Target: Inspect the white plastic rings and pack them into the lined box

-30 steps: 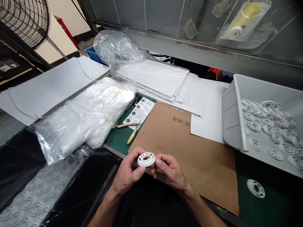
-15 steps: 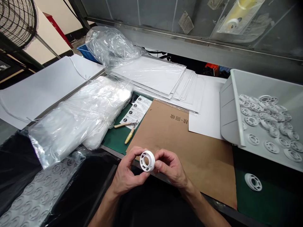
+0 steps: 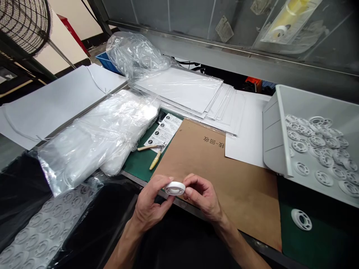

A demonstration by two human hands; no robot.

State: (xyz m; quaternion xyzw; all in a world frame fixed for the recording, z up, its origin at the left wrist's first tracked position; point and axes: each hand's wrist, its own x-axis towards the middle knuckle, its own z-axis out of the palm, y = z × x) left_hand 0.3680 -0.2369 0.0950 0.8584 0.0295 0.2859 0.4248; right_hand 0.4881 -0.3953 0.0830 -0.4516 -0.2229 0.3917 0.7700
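A white plastic ring with slots (image 3: 174,188) is held up between my two hands, over the near edge of the brown cardboard (image 3: 218,186). My left hand (image 3: 153,201) pinches the ring between thumb and fingers at its left side. At the ring's right edge, the bent fingers and thumb of my right hand (image 3: 203,196) close on the rim. The ring is tilted, so its opening looks like a thin oval. A similar white ring (image 3: 301,219) lies alone on the green table surface at the right.
A grey bin (image 3: 276,134) at the right holds several like rings. Yellow-handled pliers (image 3: 155,158) lie by printed labels (image 3: 171,125). Plastic bags (image 3: 98,130) and white sheets (image 3: 179,86) cover the left and back. Lower left, more rings (image 3: 42,228) sit in rows under clear plastic.
The ring has been turned in my fingers, from showing its round face to a flatter, edge-on tilt. Both hands stay at nearly the same place. The view has shifted slightly.
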